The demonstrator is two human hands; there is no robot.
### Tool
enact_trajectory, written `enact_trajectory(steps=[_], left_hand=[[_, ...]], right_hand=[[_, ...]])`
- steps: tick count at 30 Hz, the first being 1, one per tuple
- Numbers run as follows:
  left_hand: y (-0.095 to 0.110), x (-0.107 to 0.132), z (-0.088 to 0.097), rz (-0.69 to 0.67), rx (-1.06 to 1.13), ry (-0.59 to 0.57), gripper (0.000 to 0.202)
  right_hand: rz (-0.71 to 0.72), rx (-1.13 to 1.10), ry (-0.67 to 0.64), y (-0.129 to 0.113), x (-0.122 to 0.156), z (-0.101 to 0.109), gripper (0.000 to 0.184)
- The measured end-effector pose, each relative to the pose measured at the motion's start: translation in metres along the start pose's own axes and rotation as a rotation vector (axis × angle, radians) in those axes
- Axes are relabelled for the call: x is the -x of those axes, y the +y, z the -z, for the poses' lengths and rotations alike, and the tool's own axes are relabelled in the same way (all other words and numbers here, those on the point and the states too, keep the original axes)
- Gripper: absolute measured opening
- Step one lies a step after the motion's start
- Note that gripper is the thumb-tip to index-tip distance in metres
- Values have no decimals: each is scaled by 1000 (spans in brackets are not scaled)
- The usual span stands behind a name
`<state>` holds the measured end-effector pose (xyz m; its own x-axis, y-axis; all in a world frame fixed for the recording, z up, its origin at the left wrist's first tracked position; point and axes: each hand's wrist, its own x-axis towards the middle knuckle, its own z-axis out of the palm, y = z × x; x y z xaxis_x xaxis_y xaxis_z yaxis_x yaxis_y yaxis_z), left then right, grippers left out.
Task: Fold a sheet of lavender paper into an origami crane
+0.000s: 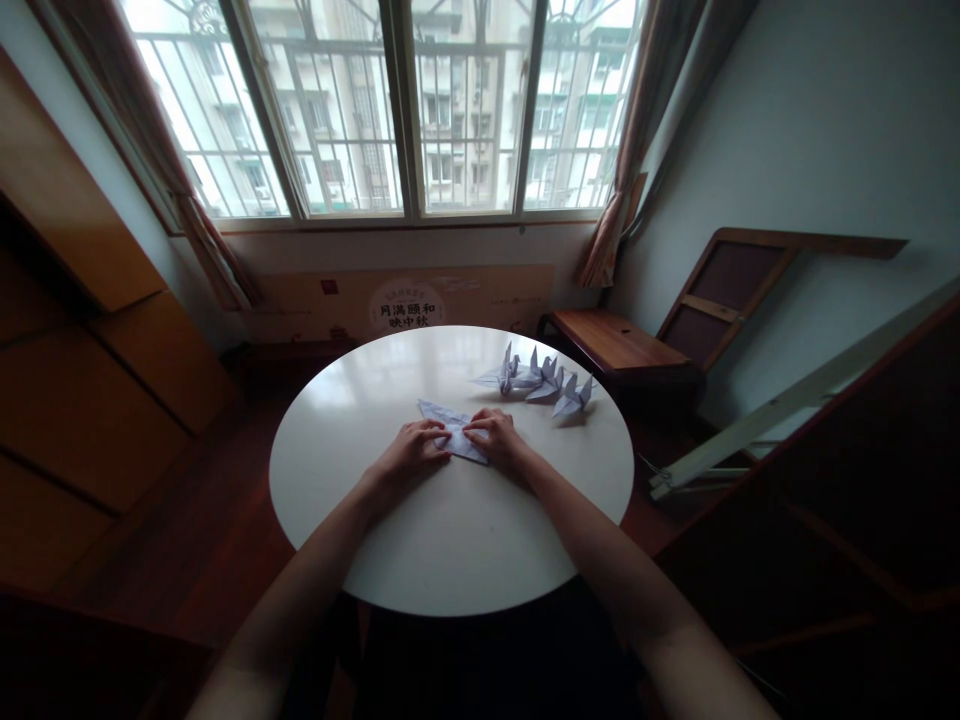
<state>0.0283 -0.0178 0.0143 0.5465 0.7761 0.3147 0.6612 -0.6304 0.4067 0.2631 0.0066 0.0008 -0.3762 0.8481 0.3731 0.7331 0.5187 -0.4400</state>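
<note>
Fingers (433, 434) on folded paper (458, 442), paper cranes (546, 383) beyond

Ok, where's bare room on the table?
Bare: the white table left of the left hand, and its near part between the forearms. Crowded: far right, with the paper cranes, and the middle, where both left and right hand hold the folded paper.

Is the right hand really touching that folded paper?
Touching. The head view shows the right hand with its fingers resting over the edge of the folded paper.
</note>
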Motion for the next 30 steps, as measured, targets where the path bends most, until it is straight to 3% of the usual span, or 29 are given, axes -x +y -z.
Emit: enact_trajectory(steps=[7, 16, 25, 30], left_hand=[[2, -1, 2, -43, -9, 8, 26], [-3, 1, -1, 51, -126, 31, 35], [-1, 1, -1, 44, -132, 23, 35], [-2, 0, -4, 51, -210, 14, 47]], right_hand=[[82, -55, -12, 0, 0, 0, 17], [257, -52, -100, -9, 6, 6, 34], [389, 17, -81, -18, 5, 12, 17], [413, 30, -96, -23, 4, 12, 16]])
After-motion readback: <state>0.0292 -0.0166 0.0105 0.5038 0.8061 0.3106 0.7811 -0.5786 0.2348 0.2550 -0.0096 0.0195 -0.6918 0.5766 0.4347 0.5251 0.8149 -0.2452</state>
